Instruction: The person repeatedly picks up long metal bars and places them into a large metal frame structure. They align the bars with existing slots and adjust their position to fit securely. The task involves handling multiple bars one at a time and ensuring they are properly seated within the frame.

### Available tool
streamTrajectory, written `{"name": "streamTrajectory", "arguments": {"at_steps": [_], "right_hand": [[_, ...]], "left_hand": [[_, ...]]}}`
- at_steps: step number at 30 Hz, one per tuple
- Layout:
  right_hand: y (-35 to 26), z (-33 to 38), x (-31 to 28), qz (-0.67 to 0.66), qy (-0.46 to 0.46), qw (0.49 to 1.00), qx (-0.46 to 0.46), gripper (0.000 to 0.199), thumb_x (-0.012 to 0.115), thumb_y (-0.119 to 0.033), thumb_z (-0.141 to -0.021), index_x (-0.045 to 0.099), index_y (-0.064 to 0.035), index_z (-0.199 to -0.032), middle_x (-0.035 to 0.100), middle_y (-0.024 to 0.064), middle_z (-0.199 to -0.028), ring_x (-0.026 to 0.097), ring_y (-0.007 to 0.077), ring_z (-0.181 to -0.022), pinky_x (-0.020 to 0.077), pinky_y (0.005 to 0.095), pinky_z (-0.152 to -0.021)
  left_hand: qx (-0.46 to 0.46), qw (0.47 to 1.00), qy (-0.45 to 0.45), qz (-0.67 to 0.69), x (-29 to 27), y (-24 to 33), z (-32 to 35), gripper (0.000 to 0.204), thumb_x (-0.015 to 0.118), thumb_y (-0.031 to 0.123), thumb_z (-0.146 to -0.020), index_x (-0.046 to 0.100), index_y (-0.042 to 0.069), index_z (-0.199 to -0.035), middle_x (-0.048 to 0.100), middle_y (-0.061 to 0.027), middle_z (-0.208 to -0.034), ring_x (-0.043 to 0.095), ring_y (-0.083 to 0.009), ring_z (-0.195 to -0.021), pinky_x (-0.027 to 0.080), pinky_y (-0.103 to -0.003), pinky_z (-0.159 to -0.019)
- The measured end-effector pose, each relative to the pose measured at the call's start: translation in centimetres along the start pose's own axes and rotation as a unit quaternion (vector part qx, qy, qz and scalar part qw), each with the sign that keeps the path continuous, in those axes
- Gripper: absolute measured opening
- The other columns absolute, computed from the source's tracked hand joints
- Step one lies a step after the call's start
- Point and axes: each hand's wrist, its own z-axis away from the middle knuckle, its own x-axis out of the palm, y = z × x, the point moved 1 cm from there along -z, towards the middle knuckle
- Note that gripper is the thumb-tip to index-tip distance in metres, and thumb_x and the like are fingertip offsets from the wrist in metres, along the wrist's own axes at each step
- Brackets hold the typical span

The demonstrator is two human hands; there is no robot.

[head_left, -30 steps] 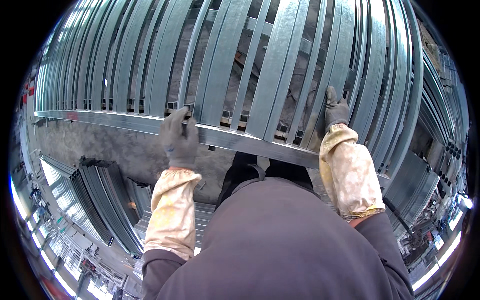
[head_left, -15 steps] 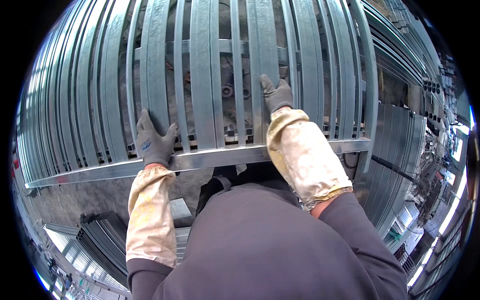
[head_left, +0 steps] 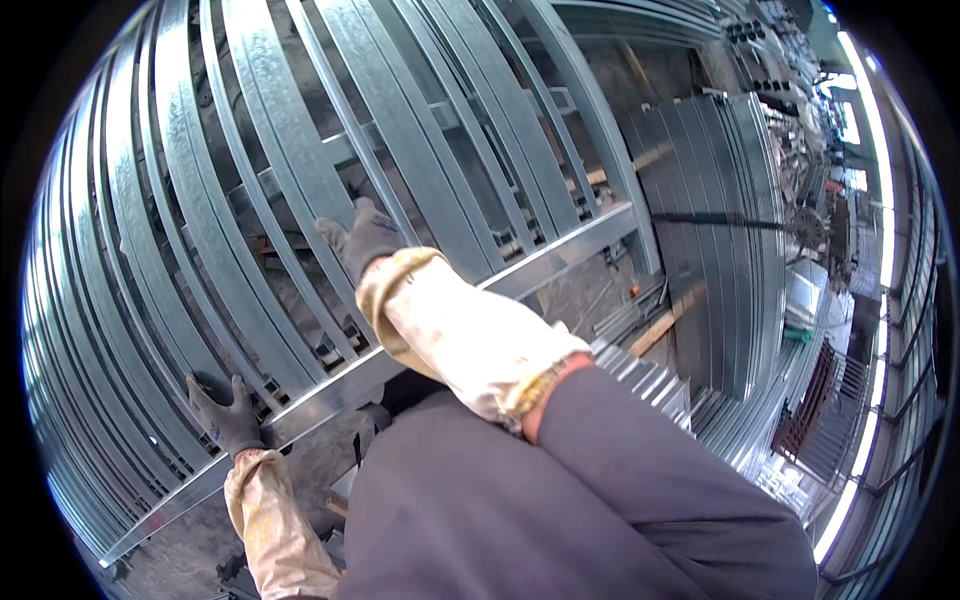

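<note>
A wide rack of galvanized metal bars point(head_left: 270, 130) lies before me, its bars running away from a front rail point(head_left: 335, 393). My left hand point(head_left: 226, 413), in a dark grey work glove, is near that rail at the left, touching the bars. Its thumb and fingers are spread, with nothing gripped. Farther in and to the right, my right hand point(head_left: 366, 238), gloved alike, rests over a bar with thumb and fingers apart. Part of its fingers is hidden by the glove's back. Pale protective sleeves point(head_left: 465, 335) cover both forearms.
To the right lies a stack of flat metal profiles point(head_left: 710, 240). A thin dark rod point(head_left: 720, 220) crosses above it. Wooden battens point(head_left: 665, 322) and metal lengths point(head_left: 640, 380) are on the floor beyond the front rail. A brown metal grating point(head_left: 822, 405) stands farther right.
My view has turned right, so the rack now slants up to the right. Both hands appear farther left in the picture, the left one lower. Both stay on the bars.
</note>
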Motion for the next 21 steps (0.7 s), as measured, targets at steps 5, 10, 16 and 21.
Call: {"name": "streamTrajectory", "arguments": {"at_steps": [5,10,16,21], "right_hand": [[1.9,-0.1,0.1,0.006,0.012,0.998,-0.055,0.080,0.070,-0.052,-0.095,0.041,-0.0038,-0.152,0.057,0.0247,-0.144,0.055,0.0416,-0.136,0.0422,0.0511,-0.115],[4.8,-0.4,-9.9,0.042,0.143,0.917,-0.369,0.064,0.077,-0.035,-0.089,0.056,-0.0033,-0.140,0.062,0.0242,-0.135,0.061,0.0379,-0.126,0.0477,0.0483,-0.109],[11.5,-7.8,-21.7,0.245,0.231,0.939,-0.075,0.115,0.080,-0.062,-0.080,0.023,-0.0057,-0.163,0.039,0.0259,-0.159,0.042,0.0415,-0.146,0.0383,0.0468,-0.120],[12.8,-10.1,-23.5,0.220,0.168,0.959,-0.068,0.119,0.082,-0.064,-0.077,0.025,-0.0035,-0.162,0.041,0.0285,-0.158,0.043,0.0412,-0.146,0.0367,0.0462,-0.121]], "left_hand": [[0.041,0.999,0.018,-0.026,0.3,-0.4,-0.2,0.082,0.082,0.027,-0.087,0.042,0.000,-0.153,0.049,-0.0238,-0.151,0.045,-0.0397,-0.142,0.038,-0.047,-0.119],[0.063,0.996,0.045,-0.048,-0.1,-1.1,1.0,0.077,0.081,0.027,-0.088,0.046,0.000,-0.150,0.049,-0.0236,-0.151,0.044,-0.0397,-0.143,0.038,-0.047,-0.120],[0.000,0.997,0.037,-0.062,0.2,1.3,0.8,0.075,0.082,0.029,-0.087,0.048,0.004,-0.150,0.048,-0.0217,-0.152,0.045,-0.0391,-0.142,0.038,-0.048,-0.119],[0.005,0.998,0.041,-0.047,0.1,0.8,0.8,0.072,0.083,0.027,-0.085,0.053,0.003,-0.146,0.055,-0.0215,-0.146,0.049,-0.0388,-0.139,0.040,-0.047,-0.117]]}}
